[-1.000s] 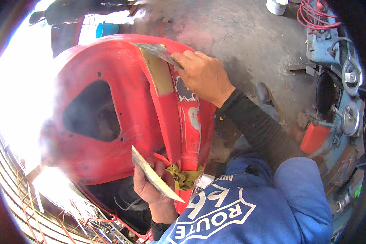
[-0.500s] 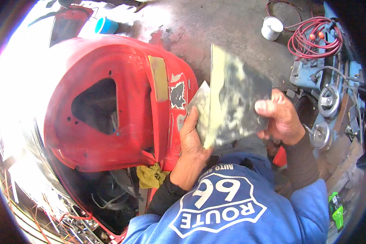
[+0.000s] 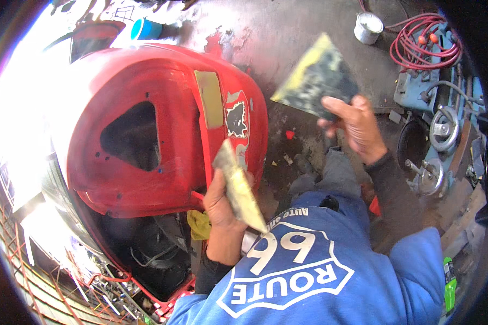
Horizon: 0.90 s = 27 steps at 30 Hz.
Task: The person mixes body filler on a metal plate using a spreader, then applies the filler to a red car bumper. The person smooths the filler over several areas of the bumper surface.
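My right hand (image 3: 359, 127) grips a flat, dark putty spreader (image 3: 321, 81) by its near corner, thumb on top. Yellow putty coats that spreader's left edge, with streaks across its face. Lower and to the left, my left hand (image 3: 222, 211) is closed around a second flat putty spreader (image 3: 239, 189), tilted nearly edge-on and thick with yellow putty. The two spreaders are apart. Just beyond the left hand stands a red car body panel (image 3: 184, 151) with a triangular opening. A tan filler patch (image 3: 209, 98) and a bare, light-edged patch (image 3: 236, 120) mark its right side.
A blue bucket (image 3: 146, 29) stands far left, a white bucket (image 3: 368, 28) far right. At right, a coiled red hose (image 3: 425, 40) lies on a blue machine (image 3: 415, 89) with handwheels. A yellow cloth (image 3: 199, 225) hangs under the panel; a green bottle (image 3: 449, 290) is lower right.
My hands have separated. The right one has carried its spreader up and away, turning it; the left has moved down-left and tipped its spreader edge-on. The view has shifted slightly.
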### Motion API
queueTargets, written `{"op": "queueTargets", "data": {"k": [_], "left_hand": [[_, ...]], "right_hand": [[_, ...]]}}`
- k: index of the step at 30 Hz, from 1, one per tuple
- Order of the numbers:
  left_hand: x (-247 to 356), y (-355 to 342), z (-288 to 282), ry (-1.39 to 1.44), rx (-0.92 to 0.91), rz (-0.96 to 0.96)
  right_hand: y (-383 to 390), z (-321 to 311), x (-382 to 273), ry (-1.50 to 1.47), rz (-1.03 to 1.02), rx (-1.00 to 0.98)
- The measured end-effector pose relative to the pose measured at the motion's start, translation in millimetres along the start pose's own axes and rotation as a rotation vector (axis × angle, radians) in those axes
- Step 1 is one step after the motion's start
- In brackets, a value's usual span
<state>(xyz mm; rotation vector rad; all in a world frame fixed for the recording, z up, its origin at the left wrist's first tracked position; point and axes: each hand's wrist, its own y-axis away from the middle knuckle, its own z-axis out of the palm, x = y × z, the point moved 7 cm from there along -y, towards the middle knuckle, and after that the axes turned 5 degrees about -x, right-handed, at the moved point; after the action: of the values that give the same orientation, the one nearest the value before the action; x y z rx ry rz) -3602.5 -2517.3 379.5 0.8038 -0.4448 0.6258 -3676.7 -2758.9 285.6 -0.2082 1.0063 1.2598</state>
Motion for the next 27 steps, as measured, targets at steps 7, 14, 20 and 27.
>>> {"op": "queueTargets", "data": {"k": [7, 14, 20, 27], "left_hand": [[40.2, 33.9, -11.4, 0.294, -0.038, 0.177], [34.1, 40.9, -1.8, 0.162, -0.205, 0.137], [30.4, 44.3, -7.3, 0.133, -0.202, 0.132], [32.1, 49.1, -16.6, 0.129, -0.195, 0.130]], "right_hand": [[-53.8, 75.2, 59.7, 0.231, -0.154, 0.069], [-67.4, 94.9, 59.9, 0.357, -0.349, 0.158], [-68.3, 102.5, 66.7, 0.389, -0.326, 0.145], [-46.2, 109.8, 67.4, 0.540, -0.236, 0.030]]}}
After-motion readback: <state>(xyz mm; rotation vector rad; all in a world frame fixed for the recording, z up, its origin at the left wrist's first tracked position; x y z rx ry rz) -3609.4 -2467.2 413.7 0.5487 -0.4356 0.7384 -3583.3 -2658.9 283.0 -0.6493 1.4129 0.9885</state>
